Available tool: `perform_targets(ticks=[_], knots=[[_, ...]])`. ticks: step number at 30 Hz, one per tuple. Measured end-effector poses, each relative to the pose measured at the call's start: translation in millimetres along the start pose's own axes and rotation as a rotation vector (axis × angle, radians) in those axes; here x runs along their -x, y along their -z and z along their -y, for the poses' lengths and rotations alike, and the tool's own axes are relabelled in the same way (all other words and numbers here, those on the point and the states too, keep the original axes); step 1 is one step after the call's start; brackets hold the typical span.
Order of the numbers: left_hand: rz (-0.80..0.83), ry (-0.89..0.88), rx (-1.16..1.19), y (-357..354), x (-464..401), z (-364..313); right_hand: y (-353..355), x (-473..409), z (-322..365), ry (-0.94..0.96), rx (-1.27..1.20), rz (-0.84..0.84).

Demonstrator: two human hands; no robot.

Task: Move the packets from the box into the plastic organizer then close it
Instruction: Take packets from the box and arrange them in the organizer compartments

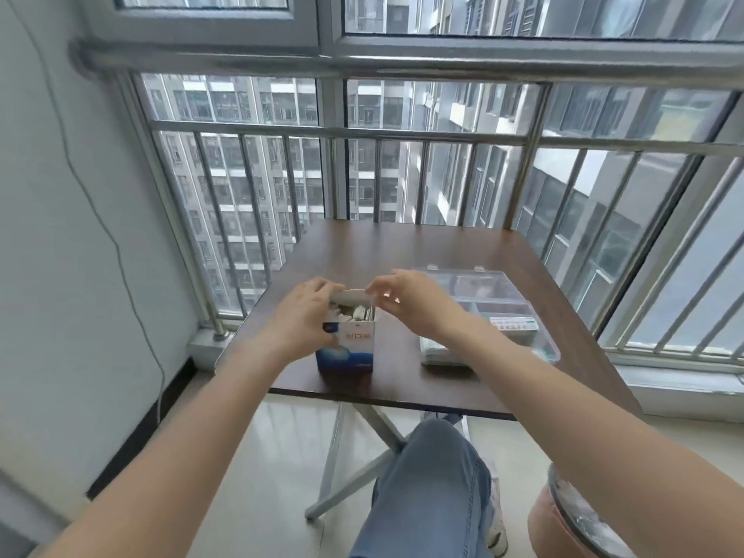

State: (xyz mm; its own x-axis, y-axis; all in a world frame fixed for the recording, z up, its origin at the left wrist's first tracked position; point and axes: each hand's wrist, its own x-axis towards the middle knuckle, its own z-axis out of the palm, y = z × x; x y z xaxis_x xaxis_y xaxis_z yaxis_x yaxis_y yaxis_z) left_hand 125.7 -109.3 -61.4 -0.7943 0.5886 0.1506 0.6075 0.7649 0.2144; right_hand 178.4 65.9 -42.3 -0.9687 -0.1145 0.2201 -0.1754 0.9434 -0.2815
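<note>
Near the frame's centre my left hand (pixel 308 316) grips the light cardboard box (pixel 347 344) on the table (pixel 402 251) while my right hand (pixel 406 298) pinches its thin flap; the packets (pixel 354 312) inside look flimsy, best pinched by their top edges.

Box (pixel 348 348), front face: red characters printed, the middle one read as "口"; the others are blurred.
</note>
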Motion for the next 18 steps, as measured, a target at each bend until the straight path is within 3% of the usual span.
perform_targets(ticks=[4,9,18], knots=[[-0.117,-0.063,0.031,0.7,11.7,5.6,0.4,-4.3,12.4,0.144,0.172,-0.043],[-0.174,-0.082,0.034,-8.5,20.4,6.1,-4.4,-15.4,29.3,0.306,0.43,0.035],[-0.175,-0.08,0.075,-9.7,20.7,5.6,-15.3,-17.9,35.0,0.346,0.536,0.085]])
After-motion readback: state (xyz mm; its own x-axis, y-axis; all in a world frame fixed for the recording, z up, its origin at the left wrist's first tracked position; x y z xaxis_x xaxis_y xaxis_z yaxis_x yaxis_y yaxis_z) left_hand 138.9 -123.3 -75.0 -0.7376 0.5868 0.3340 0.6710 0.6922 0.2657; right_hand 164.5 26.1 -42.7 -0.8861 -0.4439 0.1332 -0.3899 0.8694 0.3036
